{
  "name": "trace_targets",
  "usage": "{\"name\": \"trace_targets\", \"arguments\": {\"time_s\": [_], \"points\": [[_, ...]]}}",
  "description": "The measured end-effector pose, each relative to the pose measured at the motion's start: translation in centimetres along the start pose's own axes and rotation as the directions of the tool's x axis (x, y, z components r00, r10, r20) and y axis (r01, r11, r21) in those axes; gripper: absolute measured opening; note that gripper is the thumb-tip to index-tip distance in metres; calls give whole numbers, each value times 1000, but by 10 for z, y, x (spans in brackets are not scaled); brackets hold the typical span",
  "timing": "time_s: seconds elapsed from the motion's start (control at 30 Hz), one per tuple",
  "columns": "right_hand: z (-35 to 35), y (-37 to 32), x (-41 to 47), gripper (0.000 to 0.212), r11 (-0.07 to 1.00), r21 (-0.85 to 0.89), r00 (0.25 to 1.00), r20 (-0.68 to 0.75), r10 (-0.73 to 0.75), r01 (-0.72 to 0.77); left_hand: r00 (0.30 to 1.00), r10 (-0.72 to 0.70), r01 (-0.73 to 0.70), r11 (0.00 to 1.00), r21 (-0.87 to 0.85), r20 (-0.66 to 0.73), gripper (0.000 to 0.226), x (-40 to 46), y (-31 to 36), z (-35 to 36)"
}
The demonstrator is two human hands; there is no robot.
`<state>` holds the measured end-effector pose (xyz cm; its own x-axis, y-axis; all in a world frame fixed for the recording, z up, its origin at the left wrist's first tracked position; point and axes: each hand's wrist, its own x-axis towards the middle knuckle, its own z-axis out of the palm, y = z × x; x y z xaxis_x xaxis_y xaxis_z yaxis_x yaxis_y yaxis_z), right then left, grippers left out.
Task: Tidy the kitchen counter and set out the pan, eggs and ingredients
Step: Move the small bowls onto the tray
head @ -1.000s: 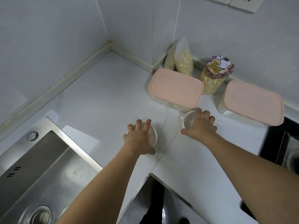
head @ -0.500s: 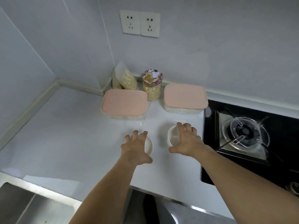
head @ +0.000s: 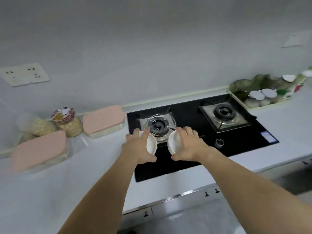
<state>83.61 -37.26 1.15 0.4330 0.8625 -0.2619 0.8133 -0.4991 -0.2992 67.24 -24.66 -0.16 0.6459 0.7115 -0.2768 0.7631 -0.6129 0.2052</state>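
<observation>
Mid-frame, above the black glass gas hob (head: pixel 194 159) set in the white worktop (head: pixel 94 179), each hand's grip is clamped on a small white ceramic bowl: left hand (head: pixel 138 149) on the left bowl (head: pixel 151 143), right hand (head: pixel 189 146) on the right bowl (head: pixel 174 141), side by side, open worktop nearer the right.

Black hob (head: pixel 194 159) set in white worktop (head: pixel 87 179), two burners. Wall socket (head: pixel 25 74) above worktop's left end. Cabinet fronts (head: pixel 168 215) with dark handles below front edge. Pale plate (head: pixel 295 38) on wall, upper right.
</observation>
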Motion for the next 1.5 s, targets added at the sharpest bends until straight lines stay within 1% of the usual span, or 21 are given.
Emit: {"name": "trace_targets", "arguments": {"time_s": [0.1,0.13,0.27,0.4,0.53,0.73,0.87,1.0,1.1,1.3,1.4,1.5], "points": [[-25,65,-37,114,998,-5,996,-63,69,-69,993,115,-114,992,49,-11,118,3,77,-5],[-30,80,-44,114,996,-2,994,-67,85,-86,991,133,-132,990,53,-10,117,4,93,-8],[-61,165,-96,112,983,11,974,-133,183,-183,968,249,-247,966,77,-15,116,2,190,-11],[-88,228,-135,111,967,19,951,-179,254,-254,940,341,-338,936,98,-14,115,4,267,-19],[-120,283,-161,112,950,47,919,-242,311,-309,894,448,-441,888,130,-29,114,10,341,-35],[-156,348,-164,113,932,70,892,-272,361,-356,835,548,-529,824,205,-50,112,37,429,-54],[-172,392,-148,114,922,82,883,-265,387,-379,823,567,-551,810,202,-29,114,71,476,-55],[-197,445,-117,113,912,66,873,-272,406,-404,808,588,-572,797,193,-32,114,123,526,-51],[-223,481,-90,112,907,62,865,-279,417,-417,813,581,-570,805,162,-27,114,163,562,-53],[-276,542,-38,111,906,30,866,-282,412,-421,811,582,-573,811,121,-58,107,230,627,-83],[-296,569,-23,111,901,61,854,-299,427,-429,817,574,-570,818,75,-59,104,254,654,-95],[-317,594,-13,111,897,87,845,-307,437,-433,817,574,-570,818,80,-51,103,273,680,-105]]}}
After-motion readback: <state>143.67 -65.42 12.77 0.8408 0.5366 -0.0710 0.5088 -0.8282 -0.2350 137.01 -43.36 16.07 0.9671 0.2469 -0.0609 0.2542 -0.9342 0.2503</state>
